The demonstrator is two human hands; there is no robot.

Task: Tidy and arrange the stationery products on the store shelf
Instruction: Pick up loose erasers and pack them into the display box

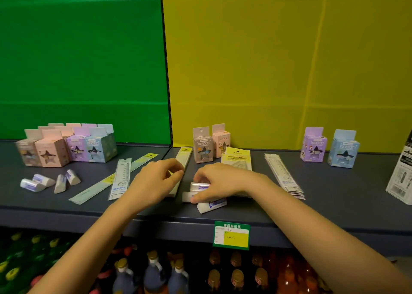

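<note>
My right hand (217,183) lies on a small cluster of white erasers (211,205) near the front of the dark shelf (334,204), fingers curled around the top ones. My left hand (159,179) hovers just left of it over a packaged ruler (182,160), fingers bent and holding nothing I can see. Several more white erasers (48,182) lie loose at the left. Two packaged rulers (120,178) lie crossed left of my left hand. A stack of rulers (284,175) lies to the right.
A group of pastel boxes (66,147) stands at the back left. Two boxes (209,145) stand at the centre back, two more (330,147) at the right. A white box (401,175) is at the right edge. Bottles (153,271) fill the shelf below, under a price tag (231,235).
</note>
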